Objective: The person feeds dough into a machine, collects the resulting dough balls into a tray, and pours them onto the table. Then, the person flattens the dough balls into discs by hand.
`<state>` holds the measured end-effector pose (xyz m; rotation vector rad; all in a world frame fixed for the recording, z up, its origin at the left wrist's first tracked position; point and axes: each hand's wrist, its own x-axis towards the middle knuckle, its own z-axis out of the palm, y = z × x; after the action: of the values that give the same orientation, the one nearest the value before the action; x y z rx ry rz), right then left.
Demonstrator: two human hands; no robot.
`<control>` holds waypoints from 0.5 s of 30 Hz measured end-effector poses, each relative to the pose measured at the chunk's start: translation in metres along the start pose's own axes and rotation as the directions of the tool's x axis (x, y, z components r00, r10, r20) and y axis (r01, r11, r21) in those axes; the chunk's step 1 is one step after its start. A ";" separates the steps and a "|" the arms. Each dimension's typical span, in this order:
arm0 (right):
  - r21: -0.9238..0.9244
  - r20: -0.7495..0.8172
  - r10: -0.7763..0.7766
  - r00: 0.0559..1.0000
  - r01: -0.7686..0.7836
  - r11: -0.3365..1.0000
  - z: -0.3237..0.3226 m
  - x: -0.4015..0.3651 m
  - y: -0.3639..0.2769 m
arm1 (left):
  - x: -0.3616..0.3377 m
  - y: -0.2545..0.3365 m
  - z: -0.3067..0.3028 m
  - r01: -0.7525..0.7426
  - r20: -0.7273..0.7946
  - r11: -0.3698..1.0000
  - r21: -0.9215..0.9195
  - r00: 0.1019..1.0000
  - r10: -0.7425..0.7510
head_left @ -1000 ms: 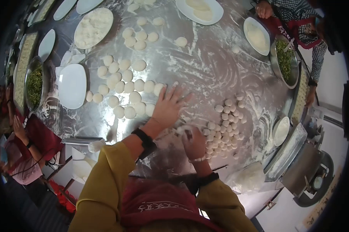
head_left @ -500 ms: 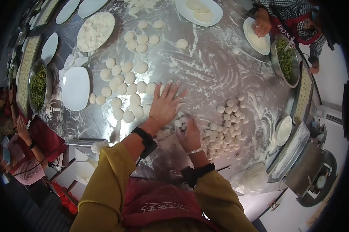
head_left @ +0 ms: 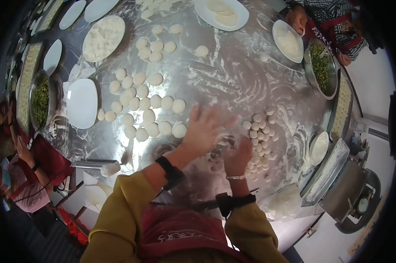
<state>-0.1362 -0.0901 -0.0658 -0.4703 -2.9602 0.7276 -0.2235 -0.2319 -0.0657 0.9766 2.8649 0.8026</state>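
Observation:
My left hand (head_left: 209, 129) is above the floured table with its fingers spread, blurred by motion, and nothing shows in it. To its left lie several flattened dough rounds (head_left: 166, 102), the nearest close to my wrist. My right hand (head_left: 238, 158) is at the left edge of a cluster of small dough balls (head_left: 261, 144). Its fingers are smeared, so whether they hold a ball cannot be made out. Part of the cluster is hidden behind this hand.
A white plate (head_left: 82, 104), a flour dish (head_left: 103, 38) and a rolling pin (head_left: 92, 165) stand left. Bowls of green filling (head_left: 41, 100) (head_left: 322, 68) sit at both sides. A plate of wrappers (head_left: 222, 13) is at the back. Co-workers' hands (head_left: 297, 18) (head_left: 24, 151) are at the edges.
My left hand has left the dough rounds and moved right. My right hand has shifted right, to the small balls. The co-worker's hand at right has drawn back from the plate there.

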 end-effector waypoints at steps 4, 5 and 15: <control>-0.293 0.174 0.060 0.983 -0.006 0.956 -0.020 0.004 0.029 | -0.001 -0.002 0.042 -0.004 0.170 0.999 -0.040 0.985 0.011; -0.305 0.222 0.087 0.971 -0.016 0.952 -0.025 -0.002 0.030 | -0.007 0.004 0.043 0.001 0.182 1.000 -0.029 0.983 0.004; 0.819 0.457 0.163 0.874 -0.485 0.306 0.009 0.009 0.001 | -0.014 -0.042 0.000 0.102 0.094 0.995 -0.007 0.990 -0.101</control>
<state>-0.1456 -0.0906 -0.0745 -0.8834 -2.0062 2.4722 -0.2357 -0.2685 -0.0874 0.8354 2.8006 0.7433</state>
